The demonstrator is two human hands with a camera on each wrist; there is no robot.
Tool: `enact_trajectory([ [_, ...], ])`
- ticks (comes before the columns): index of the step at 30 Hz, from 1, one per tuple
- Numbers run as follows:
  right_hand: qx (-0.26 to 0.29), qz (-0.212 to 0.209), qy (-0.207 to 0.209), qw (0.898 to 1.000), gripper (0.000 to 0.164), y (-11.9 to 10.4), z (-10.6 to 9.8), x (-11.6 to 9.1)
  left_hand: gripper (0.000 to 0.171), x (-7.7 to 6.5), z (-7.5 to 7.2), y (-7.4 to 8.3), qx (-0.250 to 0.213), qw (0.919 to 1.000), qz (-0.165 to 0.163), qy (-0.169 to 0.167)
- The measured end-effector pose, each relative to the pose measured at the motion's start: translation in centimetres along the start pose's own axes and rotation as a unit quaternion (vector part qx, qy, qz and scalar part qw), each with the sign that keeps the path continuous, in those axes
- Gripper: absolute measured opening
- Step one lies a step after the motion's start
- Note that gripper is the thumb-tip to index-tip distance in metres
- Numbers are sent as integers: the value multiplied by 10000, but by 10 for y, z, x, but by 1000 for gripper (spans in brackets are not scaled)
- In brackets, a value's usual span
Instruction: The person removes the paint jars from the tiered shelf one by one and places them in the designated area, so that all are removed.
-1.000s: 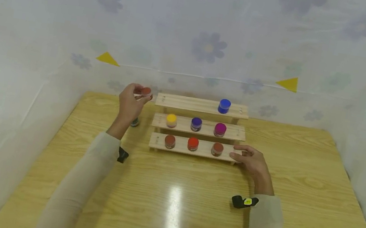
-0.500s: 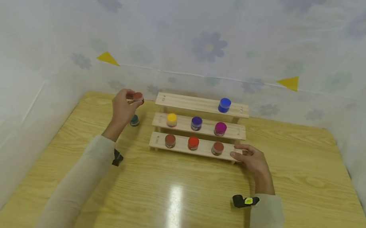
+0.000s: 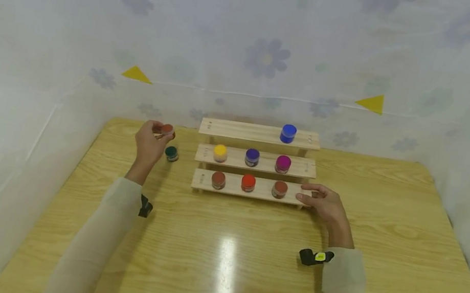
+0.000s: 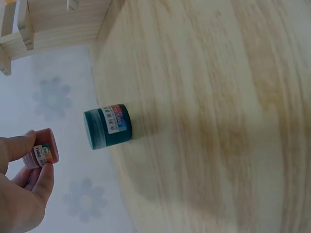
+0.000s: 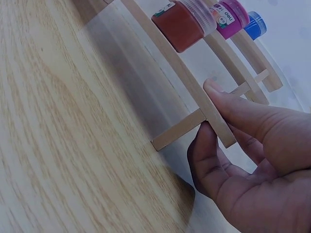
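Note:
My left hand (image 3: 148, 146) holds a small paint jar with a reddish-brown lid (image 3: 167, 130) between thumb and fingers, raised at the left of a three-step wooden rack (image 3: 242, 130). Close by it on the table stands a dark green paint jar (image 3: 171, 153), upright; the left wrist view shows its label (image 4: 115, 119). At the rack's right end, my right hand (image 3: 326, 206) pinches the lowest plank. Thumb on top and a finger beneath show in the right wrist view, near a brown paint jar (image 5: 179, 26) on that plank.
On the rack's lowest step stand brown (image 3: 218, 180), red (image 3: 248, 183) and brown jars. Yellow (image 3: 220, 153), dark violet (image 3: 252, 157) and magenta (image 3: 283, 164) jars fill the middle step. A blue jar (image 3: 288, 133) is at the top right. A flowered sheet (image 3: 268, 59) hangs behind.
My left hand has moved left and toward me, carrying the reddish-brown jar away from the rack's top step. The green jar has come into fuller view. My right hand keeps its grip.

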State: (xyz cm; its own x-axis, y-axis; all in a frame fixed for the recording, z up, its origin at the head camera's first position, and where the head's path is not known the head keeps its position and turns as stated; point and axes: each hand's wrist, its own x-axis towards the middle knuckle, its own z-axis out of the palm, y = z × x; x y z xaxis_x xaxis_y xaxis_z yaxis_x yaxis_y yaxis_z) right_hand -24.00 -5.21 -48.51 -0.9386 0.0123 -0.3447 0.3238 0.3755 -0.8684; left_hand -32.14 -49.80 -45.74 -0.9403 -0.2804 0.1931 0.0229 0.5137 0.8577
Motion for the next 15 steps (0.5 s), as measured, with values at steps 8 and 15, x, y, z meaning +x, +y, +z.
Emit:
enact_trajectory([
  [8,192,13,46,9998,52,-1,1,-1,37,-3,-4,-12,118,9995,-274,-60],
  [15,56,4,-36,10000,59,-1,1,-1,39,-7,-10,-22,37,9996,-262,0],
])
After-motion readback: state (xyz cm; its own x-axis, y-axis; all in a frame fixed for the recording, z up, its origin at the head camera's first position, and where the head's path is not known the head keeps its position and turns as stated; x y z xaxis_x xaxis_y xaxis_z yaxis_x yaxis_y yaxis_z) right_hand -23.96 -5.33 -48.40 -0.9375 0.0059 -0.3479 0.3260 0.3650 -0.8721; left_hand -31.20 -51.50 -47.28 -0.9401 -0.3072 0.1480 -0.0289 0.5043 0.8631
